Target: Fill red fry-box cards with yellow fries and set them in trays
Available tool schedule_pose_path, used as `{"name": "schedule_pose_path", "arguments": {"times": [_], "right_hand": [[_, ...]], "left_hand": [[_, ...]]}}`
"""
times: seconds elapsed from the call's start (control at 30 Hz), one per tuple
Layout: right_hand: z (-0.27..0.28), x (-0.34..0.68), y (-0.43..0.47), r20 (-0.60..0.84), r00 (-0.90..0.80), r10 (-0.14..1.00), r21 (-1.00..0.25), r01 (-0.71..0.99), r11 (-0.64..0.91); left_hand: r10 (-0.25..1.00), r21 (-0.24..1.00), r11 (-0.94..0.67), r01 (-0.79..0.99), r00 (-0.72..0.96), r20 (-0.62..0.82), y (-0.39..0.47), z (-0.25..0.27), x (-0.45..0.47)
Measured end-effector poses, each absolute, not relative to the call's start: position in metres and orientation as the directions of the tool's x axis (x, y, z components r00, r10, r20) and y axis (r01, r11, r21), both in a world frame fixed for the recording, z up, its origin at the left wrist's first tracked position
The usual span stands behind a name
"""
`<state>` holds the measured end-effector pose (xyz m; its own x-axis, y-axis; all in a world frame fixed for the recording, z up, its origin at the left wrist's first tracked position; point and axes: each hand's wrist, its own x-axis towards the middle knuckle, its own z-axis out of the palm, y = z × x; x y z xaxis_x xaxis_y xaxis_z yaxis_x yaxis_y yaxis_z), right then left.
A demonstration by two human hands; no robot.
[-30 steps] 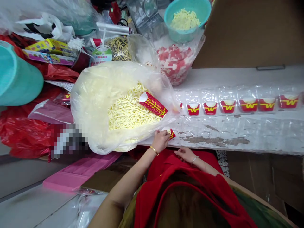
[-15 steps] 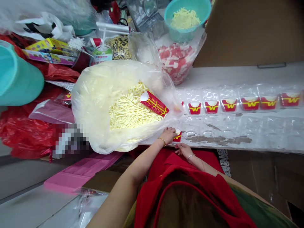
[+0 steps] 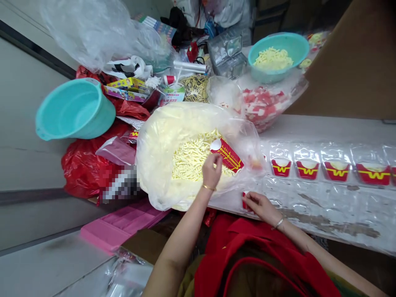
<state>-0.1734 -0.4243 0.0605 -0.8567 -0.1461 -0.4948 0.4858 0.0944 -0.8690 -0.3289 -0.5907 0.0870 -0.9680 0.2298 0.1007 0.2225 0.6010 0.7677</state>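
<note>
My left hand (image 3: 212, 170) is over the open plastic bag (image 3: 157, 165) of small pale-yellow fry-shaped pieces (image 3: 190, 159), fingers curled together. Whatever they may hold is too small to make out. Just beside its fingertips, a nested stack of red fry cartons (image 3: 227, 154) with yellow marks lies on the pieces. At the table's front edge my right hand (image 3: 261, 206) pinches a single red fry carton (image 3: 244, 200), mostly covered by the fingers.
Clear plastic trays (image 3: 309, 156) run along the white table to the right, with red cartons (image 3: 306, 169) in the back row. Behind the bag stand a bag of red-and-white pieces (image 3: 262, 103) and a turquoise basin (image 3: 278, 45). Another turquoise basin (image 3: 77, 107) is at left.
My left hand has left the carton at the table edge and moved up and left over the yellow pieces. My right hand now grips that carton. The view has shifted left.
</note>
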Motion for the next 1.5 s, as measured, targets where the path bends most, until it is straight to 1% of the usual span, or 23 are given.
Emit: {"name": "schedule_pose_path", "arguments": {"times": [0.03, 0.1, 0.2, 0.27, 0.33, 0.4, 0.5, 0.6, 0.67, 0.7, 0.73, 0.83, 0.87, 0.9, 0.97, 1.03, 1.1, 1.13, 1.2, 1.3, 1.37, 1.43, 1.5], "right_hand": [[0.064, -0.195, -0.43, -0.421, -0.902, -0.094, -0.904, 0.408, 0.128], [0.066, -0.242, -0.443, -0.246, -0.969, 0.029, -0.939, 0.245, 0.242], [0.056, -0.308, -0.461, -0.03, -0.989, 0.142, -0.872, 0.095, 0.48], [0.046, -0.339, -0.47, 0.037, -0.981, 0.19, -0.779, 0.091, 0.621], [0.038, -0.356, -0.476, 0.073, -0.975, 0.21, -0.706, 0.098, 0.701], [0.031, -0.363, -0.479, 0.098, -0.977, 0.191, -0.672, 0.077, 0.737], [0.025, -0.364, -0.481, 0.108, -0.983, 0.15, -0.643, 0.046, 0.765], [0.027, -0.365, -0.48, 0.112, -0.983, 0.145, -0.624, 0.044, 0.78], [0.034, -0.364, -0.48, 0.143, -0.98, 0.141, -0.619, 0.023, 0.785], [0.039, -0.362, -0.481, 0.162, -0.98, 0.119, -0.62, -0.007, 0.785], [0.044, -0.359, -0.482, 0.179, -0.981, 0.076, -0.625, -0.053, 0.779], [0.057, -0.344, -0.488, 0.179, -0.981, -0.078, -0.69, -0.182, 0.701], [0.058, -0.339, -0.489, 0.165, -0.982, -0.096, -0.719, -0.186, 0.669], [0.057, -0.333, -0.49, 0.147, -0.985, -0.092, -0.746, -0.171, 0.644], [0.051, -0.323, -0.489, 0.105, -0.994, -0.043, -0.782, -0.109, 0.614], [0.043, -0.314, -0.487, 0.076, -0.997, -0.008, -0.803, -0.066, 0.592], [0.035, -0.308, -0.484, 0.068, -0.998, 0.006, -0.813, -0.051, 0.58], [0.032, -0.305, -0.482, 0.071, -0.997, 0.0, -0.812, -0.058, 0.58], [0.029, -0.301, -0.479, 0.075, -0.997, -0.033, -0.809, -0.08, 0.582], [0.032, -0.299, -0.477, 0.05, -0.995, -0.081, -0.821, -0.087, 0.565], [0.037, -0.3, -0.476, 0.034, -0.996, -0.077, -0.835, -0.071, 0.546], [0.042, -0.303, -0.478, 0.035, -0.997, -0.073, -0.842, -0.069, 0.535], [0.045, -0.308, -0.483, 0.043, -0.995, -0.085, -0.84, -0.082, 0.536]], "left_hand": [[0.129, 0.752, 0.64, 0.157, -0.987, 0.095, -0.595, 0.087, -0.354], [0.049, 0.682, 0.73, 0.049, -0.999, 0.02, -0.6, 0.082, -0.394], [0.062, 0.562, 0.827, -0.001, -0.994, -0.093, -0.596, 0.071, -0.421], [0.075, 0.528, 0.849, 0.028, -0.995, -0.067, -0.593, 0.069, -0.418], [0.082, 0.525, 0.849, 0.064, -0.997, -0.013, -0.59, 0.069, -0.408], [0.093, 0.555, 0.828, 0.074, -0.996, -0.006, -0.591, 0.07, -0.4], [0.044, 0.69, 0.724, -0.004, -0.998, -0.052, -0.6, 0.069, -0.4], [-0.165, 0.844, 0.515, -0.149, -0.984, -0.073, -0.62, 0.069, -0.408], [-0.272, 0.906, 0.375, -0.197, -0.957, -0.096, -0.634, 0.073, -0.406], [-0.27, 0.922, 0.329, -0.206, -0.956, -0.117, -0.64, 0.076, -0.403], [-0.222, 0.929, 0.304, -0.209, -0.964, -0.145, -0.645, 0.08, -0.397], [0.109, 0.921, 0.344, -0.183, -0.966, -0.233, -0.653, 0.089, -0.378], [0.197, 0.911, 0.381, -0.154, -0.95, -0.243, -0.654, 0.09, -0.375], [0.231, 0.894, 0.434, -0.116, -0.944, -0.235, -0.654, 0.091, -0.375], [0.161, 0.808, 0.589, -0.031, -0.975, -0.154, -0.654, 0.088, -0.385], [0.053, 0.651, 0.759, 0.027, -0.998, -0.021, -0.651, 0.08, -0.404], [0.037, 0.508, 0.86, 0.058, -0.998, 0.052, -0.647, 0.07, -0.423], [0.049, 0.474, 0.878, 0.071, -0.997, 0.059, -0.645, 0.065, -0.43], [0.049, 0.495, 0.866, 0.071, -0.997, 0.058, -0.642, 0.057, -0.437], [-0.072, 0.711, 0.702, -0.034, -0.997, 0.024, -0.649, 0.054, -0.433], [-0.176, 0.87, 0.459, -0.179, -0.979, -0.108, -0.66, 0.058, -0.425], [-0.181, 0.925, 0.176, -0.336, -0.935, -0.305, -0.672, 0.068, -0.414], [-0.092, 0.893, -0.035, -0.45, -0.888, -0.451, -0.682, 0.082, -0.403]]}}
